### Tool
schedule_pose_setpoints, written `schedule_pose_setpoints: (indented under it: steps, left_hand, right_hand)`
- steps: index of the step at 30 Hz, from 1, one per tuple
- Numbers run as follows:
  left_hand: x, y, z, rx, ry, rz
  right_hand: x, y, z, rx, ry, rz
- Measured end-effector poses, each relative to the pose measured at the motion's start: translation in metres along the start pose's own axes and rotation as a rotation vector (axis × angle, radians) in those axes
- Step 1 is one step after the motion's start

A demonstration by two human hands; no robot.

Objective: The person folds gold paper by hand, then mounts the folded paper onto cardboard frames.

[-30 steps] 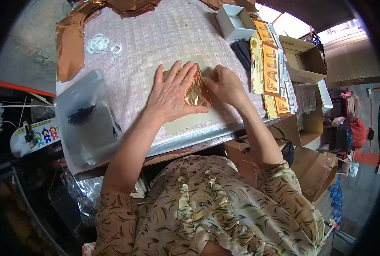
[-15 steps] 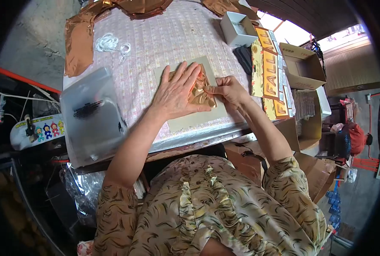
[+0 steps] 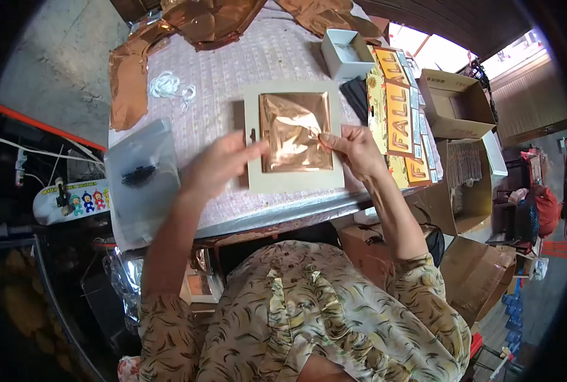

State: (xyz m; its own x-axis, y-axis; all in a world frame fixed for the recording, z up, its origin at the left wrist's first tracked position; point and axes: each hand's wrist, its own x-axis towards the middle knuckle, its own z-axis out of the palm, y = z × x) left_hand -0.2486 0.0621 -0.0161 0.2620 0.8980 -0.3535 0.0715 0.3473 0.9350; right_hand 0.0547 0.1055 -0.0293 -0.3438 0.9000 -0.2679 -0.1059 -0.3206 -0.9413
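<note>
A flat grey-beige card [image 3: 296, 184] is raised a little off the cloth, with a folded sheet of shiny copper-coloured foil [image 3: 286, 130] lying on its face. My right hand [image 3: 360, 151] pinches the card's right side, thumb on the foil and fingers behind. At the left edge, my left hand [image 3: 219, 167] is smeared by motion, its fingertips overlapping the card. Whether those fingertips grip cannot be made out. A small dark slot shows in the card's left margin.
Bundled white cord [image 3: 164, 84] and a clear plastic sleeve [image 3: 140, 191] lie to the left. More copper foil [image 3: 213, 22] spreads at the back. On the right are a small white box [image 3: 347, 57], printed "FALL" packs [image 3: 399, 121] and open cartons [image 3: 458, 102].
My left hand has lifted off the foil and moved left to the card's edge. The foil now shows flat and uncovered, and the card has turned upright. My right thumb stays on the foil.
</note>
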Motion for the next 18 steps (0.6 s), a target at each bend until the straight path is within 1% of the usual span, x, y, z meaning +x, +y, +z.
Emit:
schedule_pose_setpoints:
  steps: [1, 2, 4, 5, 6, 7, 8, 9, 10, 11, 12, 13, 15, 16, 17, 18]
  left_hand:
    - [-0.009, -0.001, 0.006, 0.062, -0.05, -0.042]
    - [-0.013, -0.006, 0.01, 0.068, -0.05, -0.038]
    - [-0.02, -0.015, 0.021, 0.179, -0.021, 0.105]
    - [-0.025, -0.013, 0.025, 0.18, -0.022, 0.102]
    - [-0.031, -0.01, 0.03, 0.145, -0.013, 0.051]
    - [-0.038, -0.003, 0.038, 0.111, -0.005, -0.002]
    - [-0.042, -0.001, 0.048, -0.147, -0.064, 0.024]
    - [-0.048, 0.002, 0.052, -0.139, -0.075, 0.022]
    - [-0.052, 0.006, 0.055, -0.021, -0.047, 0.009]
    - [-0.054, 0.008, 0.06, 0.099, -0.028, 0.002]
    - [-0.054, -0.002, 0.064, 0.058, -0.047, 0.092]
    - [-0.057, -0.002, 0.073, 0.067, -0.079, 0.104]
    - [-0.06, 0.001, 0.086, -0.012, -0.073, 0.051]
    - [-0.058, -0.001, 0.089, 0.144, -0.084, 0.058]
    - [-0.056, 0.002, 0.097, 0.151, -0.097, 0.065]
    - [-0.054, 0.006, 0.108, 0.064, -0.136, 0.063]
  right_hand:
    - [-0.007, -0.003, 0.001, 0.015, -0.006, -0.014]
    - [-0.01, 0.001, -0.003, -0.002, -0.011, -0.015]
    - [-0.021, 0.001, -0.004, 0.026, -0.018, -0.017]
    - [-0.027, 0.002, -0.005, 0.053, -0.024, -0.01]
    - [-0.032, 0.004, -0.01, 0.01, 0.0, 0.038]
    - [-0.038, 0.002, -0.009, 0.014, 0.002, 0.043]
    - [-0.046, -0.005, -0.008, 0.06, -0.03, 0.055]
    - [-0.052, -0.008, -0.008, 0.105, -0.057, 0.06]
    - [-0.054, 0.001, -0.011, 0.113, -0.025, 0.045]
    - [-0.061, -0.002, -0.007, 0.083, -0.002, 0.011]
    - [-0.067, 0.004, -0.012, 0.072, 0.01, 0.011]
    - [-0.07, 0.014, -0.02, 0.058, 0.021, 0.009]
    - [-0.082, 0.018, -0.031, 0.054, 0.036, 0.06]
    - [-0.091, 0.013, -0.036, 0.102, 0.027, 0.069]
    - [-0.1, 0.011, -0.042, 0.15, 0.012, 0.081]
    - [-0.108, 0.011, -0.05, 0.153, 0.021, 0.072]
